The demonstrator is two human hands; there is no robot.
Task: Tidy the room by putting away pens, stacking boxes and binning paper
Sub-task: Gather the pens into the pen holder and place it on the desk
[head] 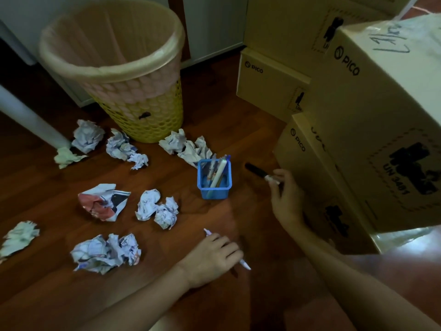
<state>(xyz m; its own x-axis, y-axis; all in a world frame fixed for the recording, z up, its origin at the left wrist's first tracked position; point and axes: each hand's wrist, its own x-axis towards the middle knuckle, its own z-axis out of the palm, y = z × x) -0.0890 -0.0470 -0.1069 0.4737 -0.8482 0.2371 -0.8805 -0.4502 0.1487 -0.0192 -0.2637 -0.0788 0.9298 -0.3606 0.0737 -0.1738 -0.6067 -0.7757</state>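
A blue pen holder [214, 190] stands on the wooden floor with several pens in it. My right hand [285, 195] is to its right, closed on a black pen [256, 170] that points up-left. My left hand [212, 254] rests on the floor below the holder, fingers closed over a white-and-purple pen [245, 265] whose ends stick out on both sides. Several crumpled paper balls [156, 206] lie scattered on the floor. A yellow mesh bin [143, 111] with a pink liner stands behind them.
Cardboard boxes marked PICO fill the right side: a large near one [381, 120], one under it [310, 177], and two stacked at the back [269, 84]. A white table leg [31, 118] slants at the left. A white wall and skirting run behind the bin.
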